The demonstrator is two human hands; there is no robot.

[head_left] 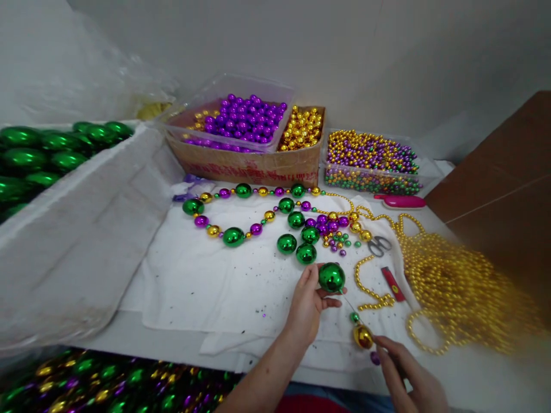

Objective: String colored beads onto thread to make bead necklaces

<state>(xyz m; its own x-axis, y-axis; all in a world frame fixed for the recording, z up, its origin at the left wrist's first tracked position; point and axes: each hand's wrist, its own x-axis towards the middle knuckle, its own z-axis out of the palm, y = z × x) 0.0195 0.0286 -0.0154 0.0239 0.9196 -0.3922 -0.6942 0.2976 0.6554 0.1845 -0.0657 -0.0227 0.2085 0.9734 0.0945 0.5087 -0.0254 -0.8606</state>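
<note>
My left hand (306,301) grips a large shiny green bead (332,277) between thumb and fingers, above the white cloth (193,287). A thin string runs down from this bead to a small green bead (354,317) and a gold bead (363,336). At that gold bead, my right hand (408,370) pinches the strand with thumb and forefinger. A purple bead (375,358) hangs just below. Several loose green beads (286,244) lie beyond my left hand, beside a cluster of purple beads (323,223) and small mixed beads (338,241). A finished-looking bead strand (233,236) curves across the cloth.
Gold bead chain (456,287) is heaped on the right, near scissors (379,246), a flat red object (393,284) and a pink object (403,201). Behind stand a cardboard box (245,166) and a plastic tub (370,178). A white foam box (99,229) borders the left.
</note>
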